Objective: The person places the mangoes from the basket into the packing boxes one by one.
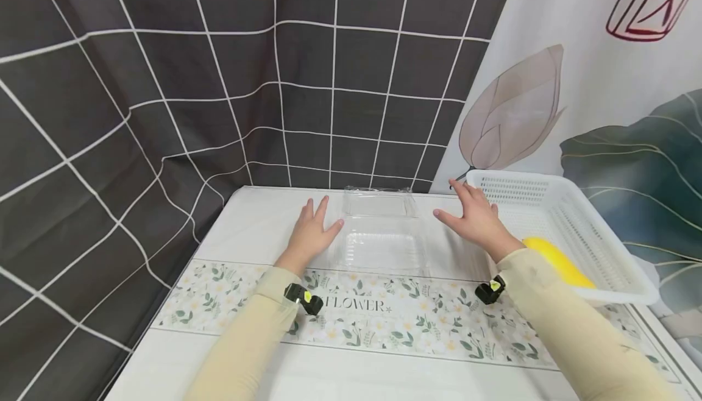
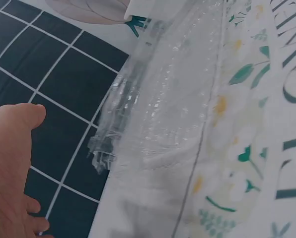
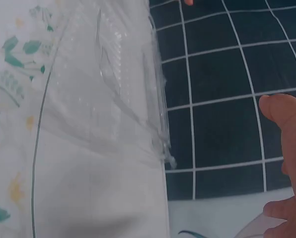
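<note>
A clear plastic clamshell box [image 1: 384,248] lies with its lid raised at the back of the table, between the two hands. My left hand [image 1: 312,233], fingers spread, hovers just left of the box and holds nothing. On the other side my right hand [image 1: 476,219] is also spread and bare, between the box and the white basket [image 1: 620,248]. Inside that basket lies a smooth yellow object [image 1: 556,261], partly hidden by the right sleeve; its kind cannot be told. Both wrist views show the clear box [image 2: 173,99] apart from the fingers.
The table carries a white cloth [image 1: 351,364] with a flowered band. A dark checked curtain [image 1: 362,114] hangs behind and to the left, and a white printed curtain [image 1: 510,114] hangs at the right. The basket stands at the table's right side.
</note>
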Demonstrator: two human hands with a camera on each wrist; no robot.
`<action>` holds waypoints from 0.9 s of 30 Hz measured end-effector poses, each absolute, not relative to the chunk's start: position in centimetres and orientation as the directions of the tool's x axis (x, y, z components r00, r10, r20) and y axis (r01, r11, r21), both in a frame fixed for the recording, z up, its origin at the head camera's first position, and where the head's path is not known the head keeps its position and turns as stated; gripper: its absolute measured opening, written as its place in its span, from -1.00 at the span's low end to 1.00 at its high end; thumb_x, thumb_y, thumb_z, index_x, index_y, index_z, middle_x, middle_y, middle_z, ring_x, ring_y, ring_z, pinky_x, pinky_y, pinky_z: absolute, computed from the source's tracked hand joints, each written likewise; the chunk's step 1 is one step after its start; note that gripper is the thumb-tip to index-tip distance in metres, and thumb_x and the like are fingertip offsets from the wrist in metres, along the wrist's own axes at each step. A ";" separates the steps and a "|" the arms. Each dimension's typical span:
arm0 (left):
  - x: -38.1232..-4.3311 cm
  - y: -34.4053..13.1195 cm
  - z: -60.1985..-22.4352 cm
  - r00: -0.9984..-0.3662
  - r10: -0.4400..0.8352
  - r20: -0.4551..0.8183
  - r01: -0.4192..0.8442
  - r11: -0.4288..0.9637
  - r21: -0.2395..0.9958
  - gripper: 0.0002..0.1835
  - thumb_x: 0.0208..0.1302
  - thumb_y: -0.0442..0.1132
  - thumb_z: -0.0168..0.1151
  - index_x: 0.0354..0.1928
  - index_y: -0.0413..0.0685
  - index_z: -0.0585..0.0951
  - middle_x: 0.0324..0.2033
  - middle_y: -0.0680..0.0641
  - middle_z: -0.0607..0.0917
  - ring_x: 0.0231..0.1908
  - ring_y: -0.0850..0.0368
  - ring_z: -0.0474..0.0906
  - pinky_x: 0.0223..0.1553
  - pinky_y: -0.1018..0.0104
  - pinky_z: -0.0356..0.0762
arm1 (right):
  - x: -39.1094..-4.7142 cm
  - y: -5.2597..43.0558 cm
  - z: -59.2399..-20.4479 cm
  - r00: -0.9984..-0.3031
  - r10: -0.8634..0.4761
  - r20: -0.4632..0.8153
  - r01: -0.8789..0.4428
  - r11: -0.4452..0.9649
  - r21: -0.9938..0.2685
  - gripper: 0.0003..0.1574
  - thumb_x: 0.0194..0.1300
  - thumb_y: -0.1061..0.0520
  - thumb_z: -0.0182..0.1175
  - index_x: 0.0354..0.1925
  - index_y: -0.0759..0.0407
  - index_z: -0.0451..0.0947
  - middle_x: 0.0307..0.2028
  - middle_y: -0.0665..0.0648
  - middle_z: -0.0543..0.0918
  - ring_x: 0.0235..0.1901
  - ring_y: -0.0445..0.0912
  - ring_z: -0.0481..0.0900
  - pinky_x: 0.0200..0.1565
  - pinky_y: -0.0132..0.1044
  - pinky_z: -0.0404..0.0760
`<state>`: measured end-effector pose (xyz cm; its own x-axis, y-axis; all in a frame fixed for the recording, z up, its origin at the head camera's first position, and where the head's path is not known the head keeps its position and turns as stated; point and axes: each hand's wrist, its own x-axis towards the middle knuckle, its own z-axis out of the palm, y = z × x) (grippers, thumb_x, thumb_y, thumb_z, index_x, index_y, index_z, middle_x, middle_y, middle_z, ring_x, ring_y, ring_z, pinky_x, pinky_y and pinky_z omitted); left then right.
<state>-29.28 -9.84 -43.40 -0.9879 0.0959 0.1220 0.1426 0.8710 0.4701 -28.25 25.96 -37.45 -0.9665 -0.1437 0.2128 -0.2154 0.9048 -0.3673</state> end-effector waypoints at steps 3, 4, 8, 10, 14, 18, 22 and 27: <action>-29.0 -9.5 -44.2 -0.988 0.097 0.117 0.145 0.843 0.518 -0.18 0.23 0.31 -0.14 0.44 0.15 -0.07 0.38 -0.29 -0.10 0.34 -0.22 -0.11 0.27 -0.11 0.02 | -28.1 26.7 -37.4 -0.967 -0.136 0.214 -0.210 0.903 -0.374 0.08 0.13 -0.44 0.02 0.42 -0.01 -0.09 0.34 0.34 0.04 0.31 0.24 -0.06 0.05 0.51 -0.13; -28.9 -9.4 -44.4 -0.989 0.098 0.115 0.145 0.831 0.536 -0.19 0.24 0.28 -0.13 0.44 0.13 -0.06 0.38 -0.28 -0.08 0.34 -0.21 -0.08 0.26 -0.11 0.04 | -28.1 27.0 -37.5 -0.967 -0.134 0.216 -0.209 0.902 -0.377 0.07 0.14 -0.44 0.02 0.42 0.01 -0.07 0.33 0.34 0.05 0.31 0.24 -0.04 0.05 0.51 -0.12; -28.7 -8.9 -45.4 -0.991 0.093 0.101 0.135 0.790 0.598 -0.21 0.27 0.23 -0.11 0.43 0.08 -0.03 0.38 -0.24 -0.01 0.32 -0.18 0.02 0.24 -0.11 0.09 | -28.1 28.1 -37.7 -0.969 -0.126 0.213 -0.203 0.895 -0.397 0.04 0.17 -0.40 0.02 0.41 0.07 -0.05 0.32 0.37 0.07 0.29 0.27 -0.01 0.07 0.47 -0.07; -28.7 -8.7 -45.9 -0.992 0.082 0.100 0.128 0.759 0.638 -0.24 0.28 0.20 -0.09 0.43 0.08 -0.01 0.37 -0.21 0.04 0.31 -0.15 0.06 0.25 -0.08 0.10 | -28.1 28.6 -37.8 -0.970 -0.122 0.211 -0.201 0.891 -0.408 0.02 0.19 -0.37 0.02 0.41 0.09 -0.05 0.31 0.40 0.09 0.27 0.30 0.01 0.07 0.45 -0.03; -28.7 -8.3 -46.7 -0.995 0.051 0.084 0.097 0.663 0.742 -0.29 0.30 0.13 -0.07 0.41 0.07 0.04 0.36 -0.13 0.12 0.32 -0.05 0.05 0.28 -0.02 0.05 | -28.1 29.6 -38.0 -0.972 -0.114 0.205 -0.193 0.883 -0.427 0.00 0.22 -0.34 0.00 0.41 0.13 -0.06 0.30 0.43 0.09 0.25 0.34 0.03 0.10 0.40 0.01; -28.6 -8.1 -47.6 -0.999 0.035 0.016 0.032 0.560 0.828 -0.32 0.30 0.11 -0.06 0.41 0.11 0.07 0.36 -0.06 0.14 0.33 -0.03 0.04 0.28 -0.05 0.03 | -27.9 30.3 -38.1 -0.974 -0.108 0.197 -0.187 0.877 -0.442 -0.01 0.25 -0.33 -0.02 0.41 0.14 -0.08 0.29 0.45 0.08 0.23 0.37 0.04 0.10 0.39 0.02; -28.3 -7.8 -48.4 -0.999 0.023 -0.042 -0.027 0.461 0.887 -0.34 0.30 0.12 -0.06 0.41 0.19 0.08 0.36 -0.04 0.15 0.31 -0.05 0.08 0.27 -0.08 0.04 | -27.9 31.0 -37.9 -0.977 -0.097 0.189 -0.174 0.874 -0.453 -0.01 0.25 -0.32 -0.02 0.41 0.16 -0.08 0.29 0.47 0.08 0.22 0.39 0.05 0.11 0.38 0.04; -28.0 -7.4 -48.7 -0.999 0.030 -0.046 -0.032 0.365 0.931 -0.38 0.34 0.06 -0.08 0.40 0.21 0.09 0.35 -0.01 0.17 0.29 -0.05 0.15 0.26 -0.05 0.11 | -28.0 32.3 -37.9 -0.988 -0.061 0.139 -0.119 0.877 -0.466 0.05 0.23 -0.37 -0.03 0.42 0.14 -0.13 0.31 0.46 0.03 0.22 0.41 0.02 0.11 0.40 0.04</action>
